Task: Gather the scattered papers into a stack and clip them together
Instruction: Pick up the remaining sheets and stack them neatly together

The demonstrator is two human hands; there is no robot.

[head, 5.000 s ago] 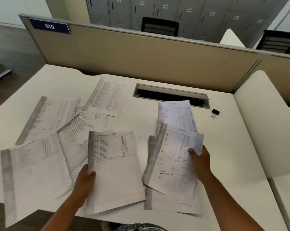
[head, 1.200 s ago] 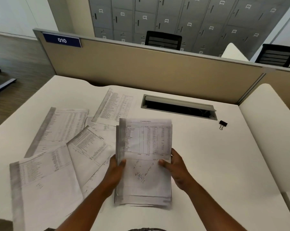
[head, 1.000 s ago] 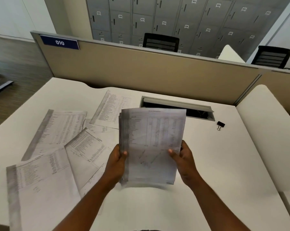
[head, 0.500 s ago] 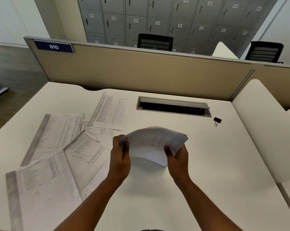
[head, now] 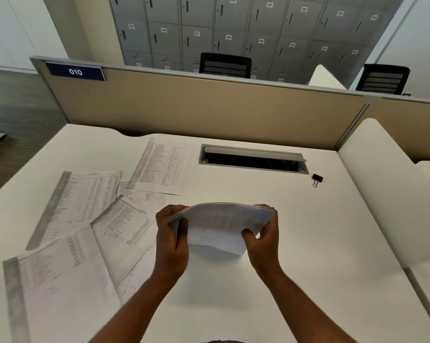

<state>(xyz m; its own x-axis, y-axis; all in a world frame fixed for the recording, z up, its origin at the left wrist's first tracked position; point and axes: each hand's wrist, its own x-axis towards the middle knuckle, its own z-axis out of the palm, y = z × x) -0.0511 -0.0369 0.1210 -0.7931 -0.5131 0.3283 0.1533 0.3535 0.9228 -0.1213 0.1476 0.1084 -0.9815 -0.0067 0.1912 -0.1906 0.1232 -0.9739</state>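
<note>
Open-plan office. White desk (head: 295, 243) bounded by beige partition screen (head: 209, 112) carrying blue number plate (head: 75, 72) (reads "010"). Metal cable hatch (head: 253, 158) set into desktop, flap raised. Beyond partition: two black mesh chair backs (head: 225, 65), wall of grey numbered lockers (head: 258, 33). Printed sheets (head: 85, 201) and black binder clip (head: 317, 179) lie on desk.

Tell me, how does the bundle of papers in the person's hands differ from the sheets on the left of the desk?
The bundle is held off the desk, gripped by the left hand and right hand; the loose sheets lie flat on it. The bundle is several sheets gathered and bowed; the loose sheets are spread out, overlapping at angles. Both are white printed pages.
</note>
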